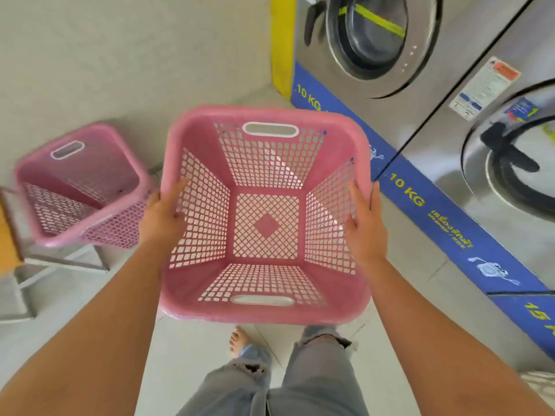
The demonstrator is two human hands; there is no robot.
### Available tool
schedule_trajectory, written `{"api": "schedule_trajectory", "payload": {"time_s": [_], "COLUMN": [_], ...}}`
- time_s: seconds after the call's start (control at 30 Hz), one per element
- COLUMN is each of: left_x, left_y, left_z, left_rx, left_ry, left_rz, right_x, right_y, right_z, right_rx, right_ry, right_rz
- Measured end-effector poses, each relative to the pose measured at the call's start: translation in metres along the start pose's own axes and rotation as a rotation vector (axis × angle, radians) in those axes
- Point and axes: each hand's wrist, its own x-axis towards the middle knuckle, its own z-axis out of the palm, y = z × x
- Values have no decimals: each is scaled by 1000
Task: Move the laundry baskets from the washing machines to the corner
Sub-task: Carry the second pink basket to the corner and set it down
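Here, at the left edge of the frame, a second pink basket (81, 184) sits tilted on a low metal-framed stand (60, 259) near the pale wall, its mouth tipped toward the camera; that is probably the corner where the baskets are being gathered, though the meeting of the walls lies outside clear view.

Just right of it, the left hand (163, 217) clasps the left rim of the carried pink basket (265, 214), fingers (180, 187) curled over the edge onto the mesh inside and thumb outside. The basket fills the centre of the frame, empty, level and mouth up, held off the tiled floor (192, 349) ahead of the person's legs. A side grip on both rims, rather than the white handle slots, likely keeps it steady and away from the knees while walking.

On the other rim the right hand (365, 226) mirrors the hold, fingers hooked inside, thumb out.

Along the right side stand the washing machines (450, 85), steel fronts over a blue band marked 10 KG. The carried basket is near them, so the carry looks barely begun.
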Motion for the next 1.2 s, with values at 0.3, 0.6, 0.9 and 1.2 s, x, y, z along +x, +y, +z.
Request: {"api": "schedule_trajectory", "payload": {"time_s": [0.3,0.6,0.9,1.2], "left_x": [-42,-60,-10,132], "left_y": [-147,-224,-281,-366], "left_z": [-122,-224,-253,-237], "left_rx": [-178,-203,-167,-198], "left_ry": [423,759,901,691], "left_rz": [-265,-380,-433,-561], "right_x": [-15,-29,6,101], "right_y": [-178,-328,-409,-482], "right_z": [87,137,217,328], "right_rx": [66,268,352,192], "right_ry": [-10,62,43,-167], "right_rz": [-398,-664,-739,-696]}}
